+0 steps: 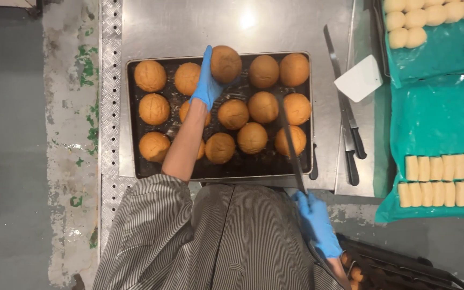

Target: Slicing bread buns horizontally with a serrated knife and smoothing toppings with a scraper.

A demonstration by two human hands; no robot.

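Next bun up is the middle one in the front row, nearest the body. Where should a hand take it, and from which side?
Probably from above, across the domed top of the front-row bun, fingers down its left and right flanks. Neighbours sit close, so keep the span narrow. The left hand holds a bun similarly; the right hand holds the long knife.

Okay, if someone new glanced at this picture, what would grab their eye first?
Probably the dark baking tray of round golden-brown buns on the steel table, with the blue-gloved left hand lifting one bun at its far edge. Next, the gloved right hand gripping a long knife over the tray's right side.
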